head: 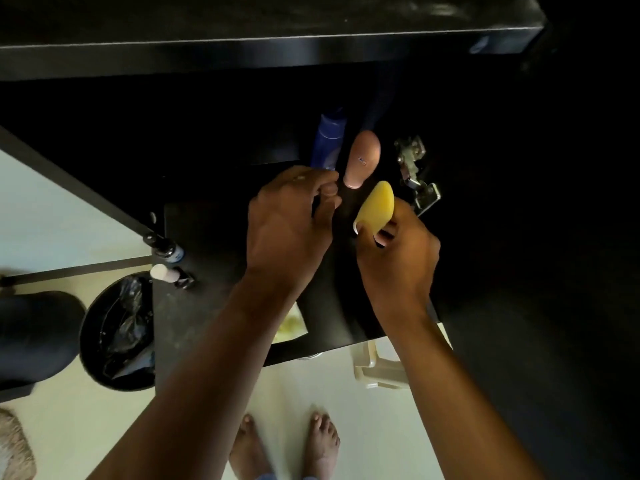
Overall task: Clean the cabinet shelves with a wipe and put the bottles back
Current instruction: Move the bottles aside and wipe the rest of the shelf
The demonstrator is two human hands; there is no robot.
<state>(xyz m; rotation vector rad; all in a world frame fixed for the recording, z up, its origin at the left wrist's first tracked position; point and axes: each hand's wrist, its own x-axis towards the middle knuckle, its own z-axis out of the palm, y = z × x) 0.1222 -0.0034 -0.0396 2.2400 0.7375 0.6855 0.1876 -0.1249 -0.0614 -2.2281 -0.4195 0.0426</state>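
Note:
I look down into a dark cabinet (214, 237) with a black shelf. My left hand (291, 223) is curled around the lower end of a tall blue bottle (329, 140). A rounded pinkish-brown bottle (362, 157) stands right beside it, touching my left fingertips. My right hand (398, 258) grips a small yellow bottle (375, 206) just right of the pink one. A pale yellow wipe (292, 325) lies on the shelf, partly hidden under my left forearm.
Two small bottles (169, 261) stand at the shelf's left edge. A metal door hinge (415, 174) sits right of the yellow bottle. A black bin with a bag (117, 330) is on the pale floor at left. A beige plastic stool (377, 368) is below the shelf.

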